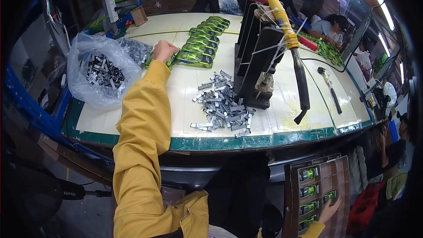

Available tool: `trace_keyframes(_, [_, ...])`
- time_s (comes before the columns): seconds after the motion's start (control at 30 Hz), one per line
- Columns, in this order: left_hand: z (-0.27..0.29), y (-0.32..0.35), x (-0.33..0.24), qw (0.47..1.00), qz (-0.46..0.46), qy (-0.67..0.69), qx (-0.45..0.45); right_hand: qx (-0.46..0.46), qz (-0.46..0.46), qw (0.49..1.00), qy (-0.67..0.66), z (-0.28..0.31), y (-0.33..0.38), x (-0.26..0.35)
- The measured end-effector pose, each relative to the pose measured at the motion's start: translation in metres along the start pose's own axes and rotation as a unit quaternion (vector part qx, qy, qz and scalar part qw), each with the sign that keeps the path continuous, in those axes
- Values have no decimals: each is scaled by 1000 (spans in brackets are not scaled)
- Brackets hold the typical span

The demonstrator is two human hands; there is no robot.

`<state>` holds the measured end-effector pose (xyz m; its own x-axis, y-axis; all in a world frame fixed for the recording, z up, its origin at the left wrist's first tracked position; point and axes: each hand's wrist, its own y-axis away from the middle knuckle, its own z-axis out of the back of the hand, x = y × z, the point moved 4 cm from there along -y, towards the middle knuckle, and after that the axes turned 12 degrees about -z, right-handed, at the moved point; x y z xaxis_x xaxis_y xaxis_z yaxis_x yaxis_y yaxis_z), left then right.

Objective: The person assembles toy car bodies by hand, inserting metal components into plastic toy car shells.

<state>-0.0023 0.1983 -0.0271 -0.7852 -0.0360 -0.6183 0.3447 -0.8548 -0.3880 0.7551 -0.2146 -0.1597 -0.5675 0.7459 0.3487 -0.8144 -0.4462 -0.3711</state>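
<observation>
**Carton partly filled, with a row of green-and-black pieces on the table**

The left hand [164,51] is curled over a green-and-black piece [171,63] beside the near end of the row; its fingertips are hidden, so I cannot tell whether they are clamped on it. The right hand [329,210], at lower right, has its fingers extended over another piece [328,197] in the carton [342,178]; whether they grip or merely touch it, I cannot tell.

Next to that piece, 4 more [308,191] lie in the carton's left column. Several other cells show bare, so the filling looks partly done, with more than 1 column left; the lowest cells run out of view.

On the table [185,105], the overlapping row [198,50] leads away from the left hand and appears to be what remains within reach.

Farther out, loose metal parts [224,105] are heaped near a black stand [251,57], and more lie in a clear plastic bag [75,79] on the left. A hammer [330,90] rests toward the right. Across the table is 1 co-worker [227,0].
</observation>
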Motion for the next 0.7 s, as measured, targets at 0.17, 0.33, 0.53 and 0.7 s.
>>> trace_keyframes(0.17, [-1, -6, -11, 995, -16, -76, 57, 54, 64, 991, -107, -4, 27, 46])
trace_keyframes(0.33, [-13, -16, -6, 988, -31, -129, 74, 80, 114, 978, -153, 12, 50, 103])
trace_keyframes(0.53, [-23, -5, -24, 977, -180, -102, 47, 377, 144, 833, -377, 58, 110, 201])
trace_keyframes(0.7, [-23, 31, -36, 938, -330, -109, -12, 497, 261, 720, -407, 73, 165, 255])
